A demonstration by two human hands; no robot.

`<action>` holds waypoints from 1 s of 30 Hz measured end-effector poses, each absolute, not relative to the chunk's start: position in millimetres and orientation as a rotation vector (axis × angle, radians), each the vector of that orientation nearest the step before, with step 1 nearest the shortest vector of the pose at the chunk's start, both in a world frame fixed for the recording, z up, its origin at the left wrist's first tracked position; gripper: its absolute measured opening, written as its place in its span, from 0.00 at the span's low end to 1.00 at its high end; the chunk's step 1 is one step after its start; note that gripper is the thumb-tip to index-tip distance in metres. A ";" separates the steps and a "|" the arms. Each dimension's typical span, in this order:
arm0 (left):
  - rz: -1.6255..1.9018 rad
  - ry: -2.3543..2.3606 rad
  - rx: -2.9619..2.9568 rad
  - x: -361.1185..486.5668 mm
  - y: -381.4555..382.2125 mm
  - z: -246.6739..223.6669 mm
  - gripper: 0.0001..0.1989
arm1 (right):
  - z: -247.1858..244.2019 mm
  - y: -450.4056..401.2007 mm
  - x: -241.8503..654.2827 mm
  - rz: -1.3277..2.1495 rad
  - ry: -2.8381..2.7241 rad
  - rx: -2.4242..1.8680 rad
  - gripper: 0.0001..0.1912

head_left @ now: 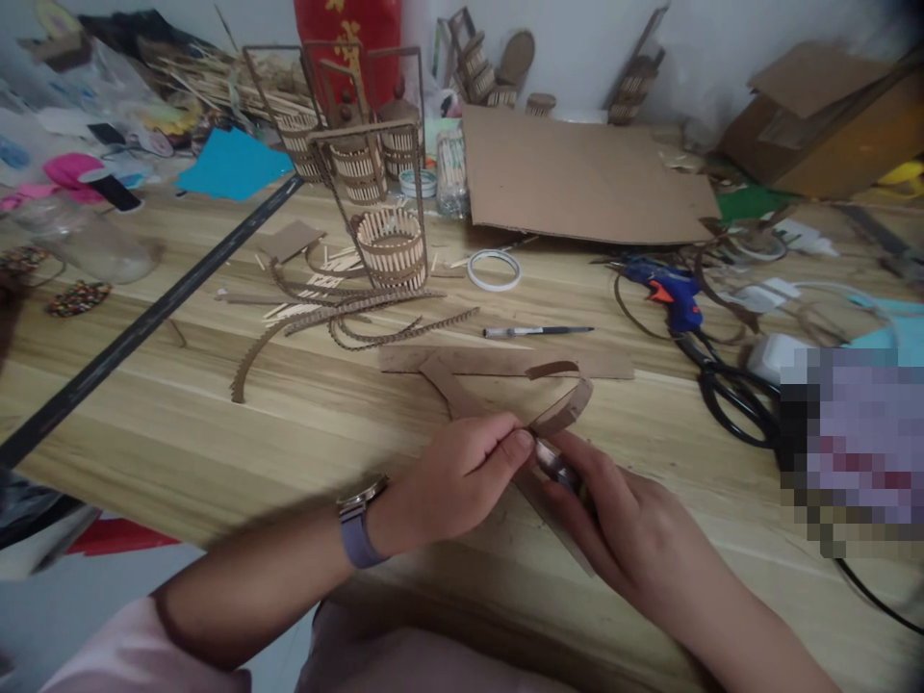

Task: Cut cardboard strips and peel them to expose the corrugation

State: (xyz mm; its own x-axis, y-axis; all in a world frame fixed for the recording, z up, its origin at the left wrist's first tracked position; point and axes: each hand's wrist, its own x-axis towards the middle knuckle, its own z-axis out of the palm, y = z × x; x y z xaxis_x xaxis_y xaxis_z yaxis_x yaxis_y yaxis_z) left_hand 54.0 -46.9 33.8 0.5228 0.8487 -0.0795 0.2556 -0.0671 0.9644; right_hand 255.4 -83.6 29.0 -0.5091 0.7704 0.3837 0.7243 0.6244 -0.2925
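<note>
My left hand [469, 472], with a watch on its wrist, pinches a brown cardboard strip [449, 387] between thumb and fingers. A narrow curled piece of cardboard [567, 412] rises just beyond the fingertips. My right hand [621, 510] is closed round scissors [554, 464], whose metal part shows close to the left thumb; the blades and most of the handles are hidden. Behind the hands lies a flat cardboard strip [505, 362], and a pen [538, 331] rests beyond it.
A small stick basket [390, 252] with a tall cardboard handle stands behind several notched strips [318, 313]. Nearby is a tape roll [494, 270]. To the right are a blue glue gun [671, 294] and black cable [736, 404]. A cardboard sheet [577, 178] lies at the back.
</note>
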 end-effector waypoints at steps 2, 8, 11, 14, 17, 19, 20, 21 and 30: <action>0.640 0.959 1.613 53.9 -47.1 34.2 0.19 | 29.6 -83.2 255.6 0.130 -2.373 -1.173 0.18; 0.653 0.963 1.682 53.7 -47.8 33.3 0.19 | 28.4 -82.9 254.3 0.073 -2.381 -1.150 0.15; 0.652 0.959 1.714 53.2 -47.7 33.9 0.19 | 29.9 -83.0 253.5 0.086 -2.378 -1.144 0.14; 0.655 0.931 1.726 52.5 -47.9 35.3 0.19 | 33.0 -83.0 253.8 0.137 -2.377 -1.159 0.14; 0.653 0.918 1.725 52.1 -48.5 36.5 0.18 | 35.2 -83.4 255.2 0.205 -2.366 -1.185 0.14; 0.647 0.921 1.727 52.0 -48.8 36.8 0.18 | 35.6 -83.7 256.1 0.240 -2.360 -1.192 0.14; 0.642 0.922 1.729 52.0 -48.8 36.8 0.18 | 35.5 -83.9 256.4 0.249 -2.359 -1.192 0.14; 0.640 0.922 1.731 52.0 -48.6 36.7 0.18 | 35.3 -84.0 256.5 0.249 -2.357 -1.189 0.14; 0.651 0.886 1.794 51.7 -48.5 35.0 0.16 | 36.8 -86.4 255.4 0.472 -2.246 -1.198 0.12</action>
